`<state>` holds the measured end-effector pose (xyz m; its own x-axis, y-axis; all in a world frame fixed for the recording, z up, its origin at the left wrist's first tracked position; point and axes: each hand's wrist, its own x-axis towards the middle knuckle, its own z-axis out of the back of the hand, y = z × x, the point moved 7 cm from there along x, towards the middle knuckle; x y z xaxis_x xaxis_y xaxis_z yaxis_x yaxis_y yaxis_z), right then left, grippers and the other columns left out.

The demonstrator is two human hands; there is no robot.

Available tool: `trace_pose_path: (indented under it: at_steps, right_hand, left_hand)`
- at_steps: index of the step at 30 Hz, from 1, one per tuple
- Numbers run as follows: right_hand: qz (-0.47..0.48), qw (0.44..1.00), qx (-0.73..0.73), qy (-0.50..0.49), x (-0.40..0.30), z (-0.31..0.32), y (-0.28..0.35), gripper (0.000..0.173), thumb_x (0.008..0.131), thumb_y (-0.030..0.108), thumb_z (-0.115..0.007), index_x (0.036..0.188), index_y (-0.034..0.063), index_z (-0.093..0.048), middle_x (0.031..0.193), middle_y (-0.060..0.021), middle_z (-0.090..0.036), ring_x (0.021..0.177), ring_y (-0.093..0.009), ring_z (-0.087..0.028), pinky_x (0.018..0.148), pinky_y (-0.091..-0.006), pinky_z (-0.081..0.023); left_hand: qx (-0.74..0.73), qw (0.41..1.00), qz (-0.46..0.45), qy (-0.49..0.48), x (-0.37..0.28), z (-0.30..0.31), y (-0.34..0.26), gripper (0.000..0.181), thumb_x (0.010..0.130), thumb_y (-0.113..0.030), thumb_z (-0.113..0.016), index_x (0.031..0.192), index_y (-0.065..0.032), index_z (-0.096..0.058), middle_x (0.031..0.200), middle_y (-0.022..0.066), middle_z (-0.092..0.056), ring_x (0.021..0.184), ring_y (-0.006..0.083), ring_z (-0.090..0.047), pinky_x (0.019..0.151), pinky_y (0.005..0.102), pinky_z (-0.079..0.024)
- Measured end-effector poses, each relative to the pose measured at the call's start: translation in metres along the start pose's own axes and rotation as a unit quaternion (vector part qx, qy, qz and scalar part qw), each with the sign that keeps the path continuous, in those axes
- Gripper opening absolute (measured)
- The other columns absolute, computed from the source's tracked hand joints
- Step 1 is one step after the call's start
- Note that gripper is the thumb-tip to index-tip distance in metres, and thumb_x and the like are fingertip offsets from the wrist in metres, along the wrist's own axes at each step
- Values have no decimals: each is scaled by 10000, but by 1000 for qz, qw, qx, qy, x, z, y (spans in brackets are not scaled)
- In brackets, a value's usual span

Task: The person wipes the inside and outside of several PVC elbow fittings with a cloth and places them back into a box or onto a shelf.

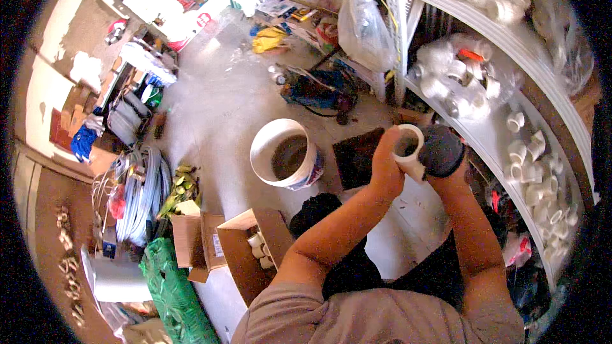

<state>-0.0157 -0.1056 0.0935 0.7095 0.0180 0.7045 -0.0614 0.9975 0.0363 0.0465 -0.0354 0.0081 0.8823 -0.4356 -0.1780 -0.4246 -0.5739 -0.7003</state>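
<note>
My left hand (388, 160) grips a white plastic pipe fitting (417, 170), its round open end facing up. Close beside it on the right, my right hand (447, 177) holds a round dark disc-like object (442, 150); whether the disc touches the fitting I cannot tell. To the left of my hands a white bucket (311, 165) stands on the floor, its inside dark towards the bottom. An open cardboard box (239, 253) near my left elbow holds several white fittings (258, 248). More white fittings (538, 167) lie loose on the metal shelf at the right.
A metal shelf (483, 134) curves along my right side, with a plastic bag of fittings (461, 81) on it. A dark mat-like piece (358, 153) lies behind my left hand. Coiled hoses (143, 196) and a green wrapped roll (174, 291) are at the left.
</note>
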Motion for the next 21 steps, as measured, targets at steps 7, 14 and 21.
trace_pose_path:
  at_steps: [7, 14, 21]
  right_hand:
    - [-209, 938, 264, 85, -26, -40, -24, 340, 689, 275, -555, 981, 102, -529, 933, -89, -556, 890, -232, -523, 769, -344, -401]
    - [-241, 742, 599, 180, -62, -101, -13, 407, 694, 195, -605, 1069, 102, -477, 1065, -86, -514, 999, -190, -483, 846, -276, -382]
    - [-196, 889, 388, 144, -27, -60, -6, 417, 667, 238, -649, 1022, 87, -493, 949, -92, -539, 929, -207, -499, 821, -294, -394]
  left_hand:
    - [154, 971, -126, 130, -10, -20, -28, 328, 793, -266, -445, 989, -9, -500, 939, 79, -538, 867, 148, -508, 781, 263, -393]
    - [231, 872, -303, 308, -14, -39, -47, 373, 717, -284, -541, 955, 4, -532, 967, 119, -527, 910, 225, -502, 841, 324, -353]
    - [182, 957, -155, 167, 3, -18, -34, 234, 794, -176, -448, 925, 4, -521, 867, 63, -542, 845, 136, -494, 772, 266, -387]
